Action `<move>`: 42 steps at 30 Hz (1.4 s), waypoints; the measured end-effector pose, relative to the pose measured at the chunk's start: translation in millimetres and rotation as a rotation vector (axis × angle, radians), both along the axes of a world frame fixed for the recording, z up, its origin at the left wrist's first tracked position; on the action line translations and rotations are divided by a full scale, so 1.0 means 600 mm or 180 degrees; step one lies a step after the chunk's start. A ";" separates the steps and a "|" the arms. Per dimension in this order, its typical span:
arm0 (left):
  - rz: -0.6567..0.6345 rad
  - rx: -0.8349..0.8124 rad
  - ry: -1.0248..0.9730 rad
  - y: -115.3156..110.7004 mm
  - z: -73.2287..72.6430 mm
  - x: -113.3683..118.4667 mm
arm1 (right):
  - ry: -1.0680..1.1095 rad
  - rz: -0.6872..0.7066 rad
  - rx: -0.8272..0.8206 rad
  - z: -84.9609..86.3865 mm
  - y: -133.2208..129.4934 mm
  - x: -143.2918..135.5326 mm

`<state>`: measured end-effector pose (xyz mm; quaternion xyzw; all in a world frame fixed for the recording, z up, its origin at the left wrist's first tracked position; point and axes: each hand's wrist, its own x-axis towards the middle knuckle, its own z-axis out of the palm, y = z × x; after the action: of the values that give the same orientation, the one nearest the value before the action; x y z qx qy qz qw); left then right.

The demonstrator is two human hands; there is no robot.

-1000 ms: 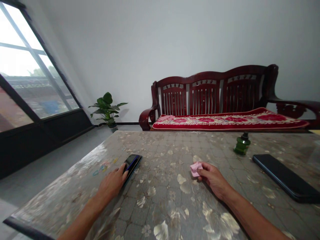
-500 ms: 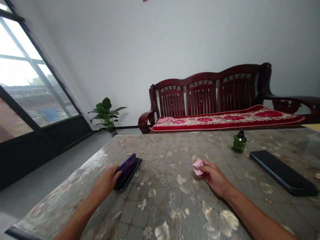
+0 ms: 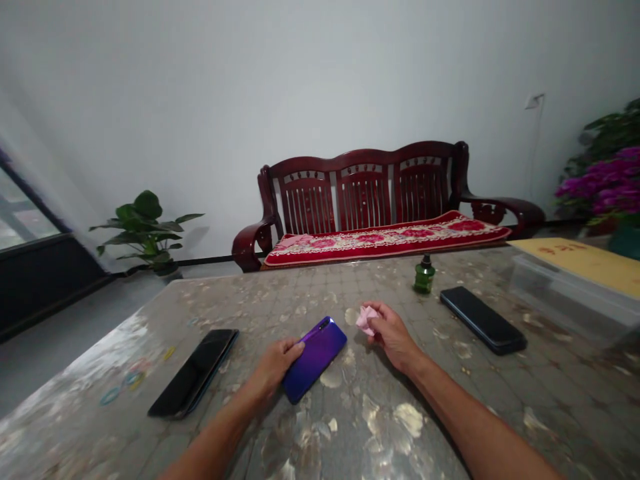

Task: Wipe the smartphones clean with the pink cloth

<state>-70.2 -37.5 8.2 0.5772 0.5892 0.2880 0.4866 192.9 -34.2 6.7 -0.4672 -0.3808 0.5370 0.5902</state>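
Observation:
My left hand (image 3: 278,363) grips a purple-blue smartphone (image 3: 316,360) by its left edge, its glossy back and camera turned up, low over the table or touching it; I cannot tell which. A crumpled pink cloth (image 3: 367,320) is pinched between the thumb and fingers of my right hand (image 3: 393,337), just right of the phone. Left of my left arm, a black phone (image 3: 196,375) lies face up, seemingly stacked on another. Beyond my right hand stands a small green bottle (image 3: 424,275) with a black top. Another dark phone (image 3: 483,320) lies to its right.
The table (image 3: 280,447) has a patterned, shiny cover. Several coloured rubber bands (image 3: 133,379) lie at the left. At the right stands a clear plastic box (image 3: 560,293) with a yellow sheet (image 3: 585,263) on top. A wooden bench (image 3: 363,193) and a potted plant (image 3: 147,230) are behind the table.
My left hand has lifted the purple phone off the dark phones at the left and carried it right, near the pink cloth. The view has turned right, bringing the plastic box into sight.

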 end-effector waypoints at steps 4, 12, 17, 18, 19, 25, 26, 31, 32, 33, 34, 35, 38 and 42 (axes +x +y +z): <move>-0.0321 0.0206 0.0166 0.023 -0.009 0.052 | -0.0818 -0.0127 0.0223 -0.018 0.008 0.003; -0.0328 0.0615 0.0412 0.051 -0.013 0.095 | -0.2305 -0.0168 0.0866 -0.036 0.011 0.012; -0.0372 0.1036 0.0932 0.040 -0.010 0.107 | -0.2749 -0.0124 0.0708 -0.040 0.016 0.012; -0.0381 0.1148 0.1090 0.034 -0.009 0.110 | -0.2826 -0.0131 0.0689 -0.040 0.018 0.012; -0.0392 0.1243 0.1231 0.028 -0.009 0.114 | -0.2890 -0.0141 0.0669 -0.041 0.019 0.011; -0.0692 0.1565 0.2001 0.002 -0.005 0.130 | -0.2898 -0.0295 0.0517 -0.042 0.024 0.006; -0.0742 0.1563 0.2090 0.000 -0.003 0.131 | -0.2860 -0.0342 0.0519 -0.041 0.024 0.005; -0.0839 0.1499 0.2325 -0.002 0.002 0.136 | -0.2942 -0.0718 0.1045 -0.033 0.020 0.001; -0.0824 0.1523 0.2342 -0.002 0.001 0.137 | -0.3027 -0.0738 0.1189 -0.031 0.018 0.001; -0.0813 0.1558 0.2350 -0.003 -0.001 0.137 | -0.3124 -0.0703 0.1322 -0.030 0.016 0.002; -0.0800 0.1609 0.2352 -0.003 -0.004 0.138 | -0.3225 -0.0623 0.1437 -0.029 0.013 0.002; -0.0789 0.1669 0.2346 -0.003 -0.007 0.138 | -0.3329 -0.0515 0.1536 -0.028 0.010 0.002; -0.0773 0.1814 0.2295 -0.002 -0.017 0.138 | -0.3634 -0.0241 0.1739 -0.026 0.000 0.001; -0.0758 0.1827 0.2244 -0.001 -0.023 0.139 | -0.3953 -0.0162 0.1731 -0.025 -0.005 -0.005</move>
<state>13.3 -38.3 -5.5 0.8147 0.5447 0.1678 0.1071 189.8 -37.0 -8.1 -0.5327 -0.7597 0.0401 0.3709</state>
